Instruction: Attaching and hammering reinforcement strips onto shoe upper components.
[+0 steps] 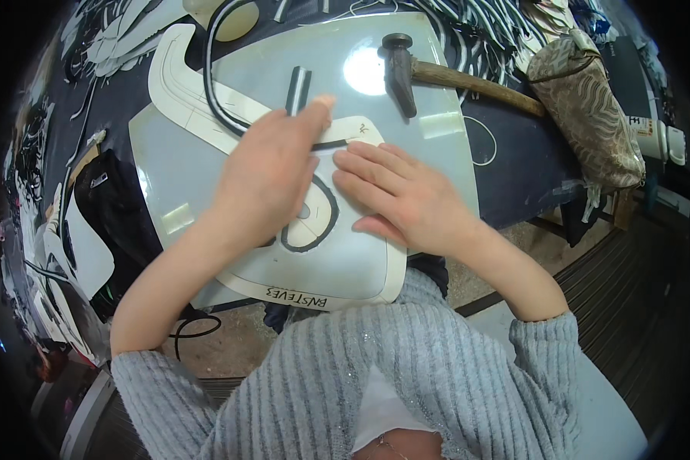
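Observation:
My left hand (264,172) is closed around a short silver metal rod (299,86), whose upper end sticks out past the fingers. A narrow dark strip (208,77) curves down from the far side, passes under this hand and shows again along the edge of a white curved pattern piece (178,86). My right hand (406,188) lies flat, fingers stretched, its fingertips by the strip's end. Between my hands, a white oval (314,226) is edged with a dark band. Everything rests on a pale, glossy board (445,172); the left fingers hide part of the work.
A hammer (468,77) with a wooden handle lies across the board's far right. Beside it sits a patterned pouch (586,111), then a white container (652,139). Bundles of strips (491,27) and white cut pieces (130,38) lie at the back. Black fabric (115,207) is at left.

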Demonstrator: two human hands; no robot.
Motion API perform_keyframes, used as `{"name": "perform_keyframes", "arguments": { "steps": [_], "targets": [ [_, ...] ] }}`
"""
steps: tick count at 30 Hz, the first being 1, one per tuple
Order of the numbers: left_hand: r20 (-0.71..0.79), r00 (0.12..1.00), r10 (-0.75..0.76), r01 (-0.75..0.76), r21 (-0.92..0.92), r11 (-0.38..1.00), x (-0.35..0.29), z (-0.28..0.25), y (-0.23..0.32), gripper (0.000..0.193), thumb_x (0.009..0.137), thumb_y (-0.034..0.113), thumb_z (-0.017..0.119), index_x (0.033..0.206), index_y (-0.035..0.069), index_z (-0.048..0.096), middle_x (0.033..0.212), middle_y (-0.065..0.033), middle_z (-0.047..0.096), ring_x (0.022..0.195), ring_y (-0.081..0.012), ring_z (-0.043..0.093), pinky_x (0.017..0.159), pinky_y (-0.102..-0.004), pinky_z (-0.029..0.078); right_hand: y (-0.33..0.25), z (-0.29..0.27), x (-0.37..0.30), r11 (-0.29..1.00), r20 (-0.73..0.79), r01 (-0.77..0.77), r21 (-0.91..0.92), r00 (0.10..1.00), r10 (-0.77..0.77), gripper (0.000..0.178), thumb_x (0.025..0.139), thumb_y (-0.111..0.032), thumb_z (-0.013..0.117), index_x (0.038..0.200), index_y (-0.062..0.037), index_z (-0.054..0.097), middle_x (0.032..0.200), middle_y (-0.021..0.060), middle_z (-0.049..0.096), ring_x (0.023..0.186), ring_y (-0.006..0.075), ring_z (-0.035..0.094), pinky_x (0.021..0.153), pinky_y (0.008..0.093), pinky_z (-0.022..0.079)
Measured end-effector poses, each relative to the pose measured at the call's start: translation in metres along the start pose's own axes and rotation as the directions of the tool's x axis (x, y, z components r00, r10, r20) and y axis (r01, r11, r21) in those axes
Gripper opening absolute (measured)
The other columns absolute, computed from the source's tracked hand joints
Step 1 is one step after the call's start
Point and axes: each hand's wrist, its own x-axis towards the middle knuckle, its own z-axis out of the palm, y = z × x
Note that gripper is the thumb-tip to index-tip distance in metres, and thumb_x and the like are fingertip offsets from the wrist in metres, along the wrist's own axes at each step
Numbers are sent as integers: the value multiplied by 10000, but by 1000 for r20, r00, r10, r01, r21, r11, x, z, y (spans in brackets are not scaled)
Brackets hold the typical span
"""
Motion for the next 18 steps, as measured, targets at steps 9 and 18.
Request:
{"name": "perform_keyframes", "arguments": {
  "steps": [9, 18],
  "targets": [
    [-162, 983, -88, 56, -195, 979, -9, 23, -4, 584, 797, -82, 657, 1347, 13, 487, 1044, -85, 712, 1006, -239, 638, 933, -349, 471, 0, 7, -6, 996, -122, -92, 18, 988, 94, 582, 792, -396, 722, 1225, -24, 607, 1306, 115, 590, 1265, 293, 531, 1087, 447, 434],
    [-28, 969, -246, 227, -293, 929, 5, 14, 8, 650, 797, -84, 656, 1394, 53, 436, 1009, -79, 697, 888, -201, 653, 836, -315, 520, -1, 7, -6, 995, -121, -104, 14, 987, 105, 564, 800, -382, 728, 1225, -30, 617, 1320, 112, 592, 1270, 286, 534, 1086, 444, 436]
  ]
}}
